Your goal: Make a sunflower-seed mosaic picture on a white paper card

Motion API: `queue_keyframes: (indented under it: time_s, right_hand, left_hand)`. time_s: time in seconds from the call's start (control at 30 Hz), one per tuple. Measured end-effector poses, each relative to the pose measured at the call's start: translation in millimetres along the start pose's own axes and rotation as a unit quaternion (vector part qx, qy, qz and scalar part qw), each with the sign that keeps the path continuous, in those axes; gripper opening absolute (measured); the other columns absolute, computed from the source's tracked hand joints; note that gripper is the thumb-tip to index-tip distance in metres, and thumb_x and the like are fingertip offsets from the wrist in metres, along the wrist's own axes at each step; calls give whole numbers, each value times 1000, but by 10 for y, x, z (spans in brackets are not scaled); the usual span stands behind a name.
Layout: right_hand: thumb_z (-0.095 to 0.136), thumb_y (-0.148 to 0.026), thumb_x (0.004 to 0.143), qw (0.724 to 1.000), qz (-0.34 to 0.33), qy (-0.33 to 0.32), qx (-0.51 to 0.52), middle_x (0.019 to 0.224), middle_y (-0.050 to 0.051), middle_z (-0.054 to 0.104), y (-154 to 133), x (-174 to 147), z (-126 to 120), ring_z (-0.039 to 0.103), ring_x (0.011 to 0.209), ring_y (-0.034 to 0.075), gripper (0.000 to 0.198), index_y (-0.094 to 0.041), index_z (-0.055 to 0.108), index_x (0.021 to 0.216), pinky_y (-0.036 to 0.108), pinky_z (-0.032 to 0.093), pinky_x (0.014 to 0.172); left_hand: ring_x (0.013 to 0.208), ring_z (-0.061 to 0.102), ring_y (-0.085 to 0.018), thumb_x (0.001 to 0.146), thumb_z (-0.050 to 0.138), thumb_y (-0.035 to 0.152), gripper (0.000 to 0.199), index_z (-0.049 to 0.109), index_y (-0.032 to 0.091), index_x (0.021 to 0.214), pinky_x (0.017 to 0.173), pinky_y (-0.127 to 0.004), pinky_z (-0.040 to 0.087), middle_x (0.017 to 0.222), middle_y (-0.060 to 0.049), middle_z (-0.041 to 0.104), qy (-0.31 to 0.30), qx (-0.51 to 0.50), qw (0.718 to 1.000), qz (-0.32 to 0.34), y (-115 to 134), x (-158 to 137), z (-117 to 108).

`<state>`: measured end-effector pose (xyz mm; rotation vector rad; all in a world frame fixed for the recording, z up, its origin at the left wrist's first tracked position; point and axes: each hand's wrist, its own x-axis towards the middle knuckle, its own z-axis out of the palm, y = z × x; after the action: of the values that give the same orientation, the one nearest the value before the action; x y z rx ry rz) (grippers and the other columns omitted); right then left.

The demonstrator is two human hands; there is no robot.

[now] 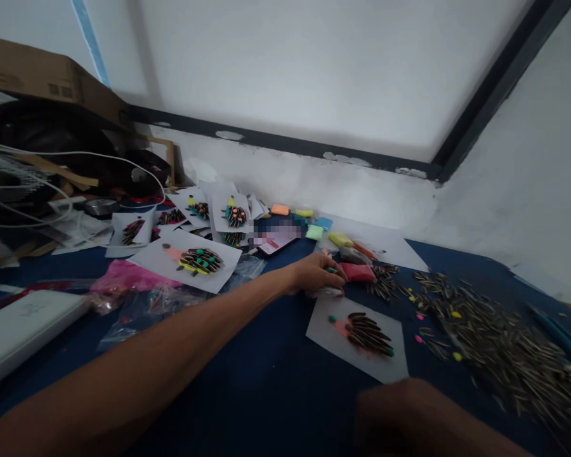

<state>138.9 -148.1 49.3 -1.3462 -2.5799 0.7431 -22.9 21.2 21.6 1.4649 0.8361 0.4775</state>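
Note:
My left hand (321,274) reaches across the table to the small packets of modelling clay. Its fingers are curled together, with a bit of green and a pale wrapper showing at them; what they hold is unclear. Touching or close beside them is a red clay packet (358,272). Just in front lies a white card (318,320) bearing a hedgehog figure (368,333) of pink clay with sunflower-seed spines and green clay bits. My right hand (400,406) is dark and blurred near the card's lower edge, its fingers hidden.
A large heap of striped sunflower seeds (509,343) spreads on the right. Another hedgehog card (157,254), a phone (278,240) and plastic bags (137,314) lie left of centre. A white box (33,330), cables (71,152) and a cardboard box (28,70) occupy the far left.

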Motion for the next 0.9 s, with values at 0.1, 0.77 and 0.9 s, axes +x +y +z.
queue_keyframes:
  time_s: [0.1,0.77,0.9]
  right_hand:
    - [48,-13,77,997,35,58,-48,64,-4,65,131,86,-157,60,54,10,17,-25,59,72,19,41,49]
    - [50,-38,87,978,73,175,-85,64,1,63,424,77,-278,56,50,13,25,-24,64,72,23,40,46]
    - [74,-32,67,992,93,56,-61,62,-3,63,423,-225,-233,57,49,12,10,-27,66,73,19,41,40]
  left_hand:
    - [51,50,-8,76,61,17,25,64,9,99,45,-21,33,76,-6,66,7,4,1000,-1,4,-4,6]
    - [67,58,-13,73,64,18,19,65,10,91,59,-24,44,77,-8,66,-3,4,999,53,-69,32,-20]
    - [57,54,-10,75,61,17,22,64,9,95,51,-23,39,77,-8,67,0,9,1000,25,-29,8,-4]
